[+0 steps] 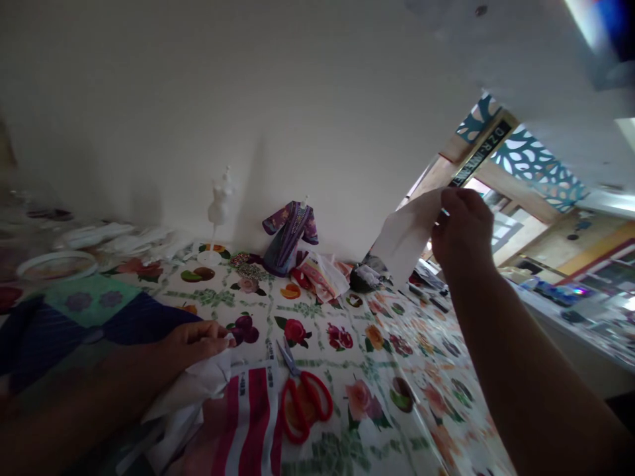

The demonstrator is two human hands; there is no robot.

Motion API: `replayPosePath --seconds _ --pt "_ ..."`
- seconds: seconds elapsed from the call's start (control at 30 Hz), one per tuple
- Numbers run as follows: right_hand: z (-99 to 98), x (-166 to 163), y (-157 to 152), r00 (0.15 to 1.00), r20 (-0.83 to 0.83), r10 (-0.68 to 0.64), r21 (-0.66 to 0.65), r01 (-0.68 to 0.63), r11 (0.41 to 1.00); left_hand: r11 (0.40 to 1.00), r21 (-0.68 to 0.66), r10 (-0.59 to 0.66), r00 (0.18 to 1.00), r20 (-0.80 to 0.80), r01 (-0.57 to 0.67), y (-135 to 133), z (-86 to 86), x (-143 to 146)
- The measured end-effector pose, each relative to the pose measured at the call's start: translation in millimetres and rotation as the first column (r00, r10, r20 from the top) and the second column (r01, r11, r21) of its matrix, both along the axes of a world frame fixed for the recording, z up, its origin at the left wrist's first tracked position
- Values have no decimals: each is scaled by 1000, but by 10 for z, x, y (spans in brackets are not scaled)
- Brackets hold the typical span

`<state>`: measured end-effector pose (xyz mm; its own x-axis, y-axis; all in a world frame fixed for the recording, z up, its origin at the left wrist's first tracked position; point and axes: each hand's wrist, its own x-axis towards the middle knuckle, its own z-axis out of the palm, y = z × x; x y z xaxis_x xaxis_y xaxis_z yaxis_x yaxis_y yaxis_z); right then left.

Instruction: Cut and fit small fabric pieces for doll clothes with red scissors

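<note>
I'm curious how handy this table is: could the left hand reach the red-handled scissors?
Probably yes: the left hand lies near the red-handled scissors, only floral tablecloth between them, though it pinches white material.

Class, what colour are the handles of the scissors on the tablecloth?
The scissors' handles are red, clearest in the head view.

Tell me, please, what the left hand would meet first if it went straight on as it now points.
The left hand would probably meet the blade tips of the red-handled metal scissors on the floral tablecloth first, though depth is unclear.
</note>
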<state>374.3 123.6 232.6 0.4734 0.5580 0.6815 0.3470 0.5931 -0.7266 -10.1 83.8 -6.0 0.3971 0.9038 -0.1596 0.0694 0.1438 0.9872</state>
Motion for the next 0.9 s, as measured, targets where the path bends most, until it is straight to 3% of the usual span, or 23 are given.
replayPosePath --seconds 0.17,0.33,0.57,0.63,0.73,0.83,0.9 --pt "-375 -617 -162 962 -38 270 -142 -273 952 996 37 -82 996 -42 84 -62 -19 -54" --pt "-696 -1041 -327 857 -130 498 -285 -513 810 986 121 -105 988 -115 118 -110 128 -68" --pt "-982 -1302 -436 743 -165 648 -404 -650 643 989 46 -137 987 -87 141 -155 156 -75" --pt "-1009 -1349 -457 744 -58 666 -438 -618 653 990 65 -122 988 -96 129 -180 174 -76" --pt "-944 -1436 -509 744 222 630 -505 -466 727 991 73 -107 988 -111 115 -189 190 -76" --pt "-815 -1541 -561 680 498 539 -534 -249 808 991 65 -107 986 -125 116 -166 189 -76" --pt "-751 -1602 -577 617 598 511 -534 -169 828 992 67 -97 989 -116 105 -150 183 -76"
